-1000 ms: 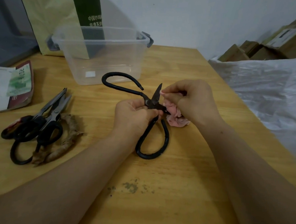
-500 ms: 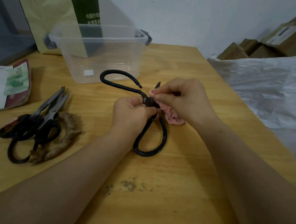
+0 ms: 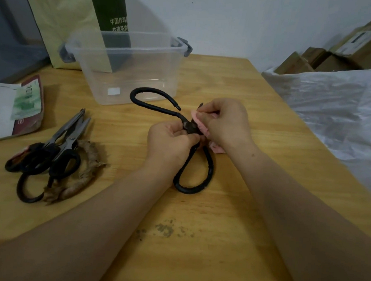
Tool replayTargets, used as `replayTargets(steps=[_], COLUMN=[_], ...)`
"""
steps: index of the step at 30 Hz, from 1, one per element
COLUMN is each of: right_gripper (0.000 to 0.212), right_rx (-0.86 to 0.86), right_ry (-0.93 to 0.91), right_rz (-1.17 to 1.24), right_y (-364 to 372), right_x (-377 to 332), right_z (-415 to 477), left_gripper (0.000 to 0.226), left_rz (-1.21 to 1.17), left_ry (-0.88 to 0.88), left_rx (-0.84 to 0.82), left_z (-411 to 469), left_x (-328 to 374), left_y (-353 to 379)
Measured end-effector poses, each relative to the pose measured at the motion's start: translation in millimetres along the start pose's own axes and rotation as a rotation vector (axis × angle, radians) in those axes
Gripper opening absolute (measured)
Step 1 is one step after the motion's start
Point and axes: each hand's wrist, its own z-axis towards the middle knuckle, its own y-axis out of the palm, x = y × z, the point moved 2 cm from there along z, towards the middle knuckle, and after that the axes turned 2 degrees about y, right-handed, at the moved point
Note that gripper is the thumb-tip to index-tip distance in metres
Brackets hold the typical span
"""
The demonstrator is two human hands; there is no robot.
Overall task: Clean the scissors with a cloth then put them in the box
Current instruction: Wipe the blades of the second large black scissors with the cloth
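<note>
Wooden surface (image 3: 228,239) carries the work: left hand (image 3: 171,139) grips the black scissors (image 3: 189,127) at the pivot, right hand (image 3: 224,123) pinches the pink cloth (image 3: 199,125) around the blades. Risk: cloth slips, exposed tip cuts fingers. Box (image 3: 128,68) stands empty beyond.

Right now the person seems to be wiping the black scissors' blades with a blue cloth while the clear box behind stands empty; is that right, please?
Not quite: the cloth is pink, not blue, as the head view shows. The right hand presses it around the blades of the black scissors, the left hand steadies them, and the clear box behind stands empty.
</note>
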Motion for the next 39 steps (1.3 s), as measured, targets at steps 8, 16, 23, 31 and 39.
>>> replayTargets(steps=[8,16,23,31,39], right_gripper=[0.009,0.021,0.012,0.021,0.01], right_rx=[-0.287,-0.144,0.054,-0.084,-0.116], right_ry=[0.031,-0.061,-0.161,-0.103,-0.091], right_rz=[0.248,0.084,-0.092,0.06,0.212], right_y=[-16.2,-10.3,-11.2,-9.1,-16.1], right_x=[6.4,10.6,10.4,13.3,9.8], right_z=[-9.2,5.9,9.1,6.1,2.8], left_gripper=[0.024,0.022,0.021,0.022,0.023], left_rz=[-0.012,-0.031,-0.056,-0.027,-0.056], left_ry=[0.006,0.002,-0.004,0.008,0.002], left_rx=[0.004,-0.016,-0.028,-0.024,-0.027], left_z=[2.7,0.2,0.5,0.5,0.8], left_x=[0.2,0.7,0.4,-0.1,1.0], left_y=[-2.3,-0.6,1.7,1.5,1.7])
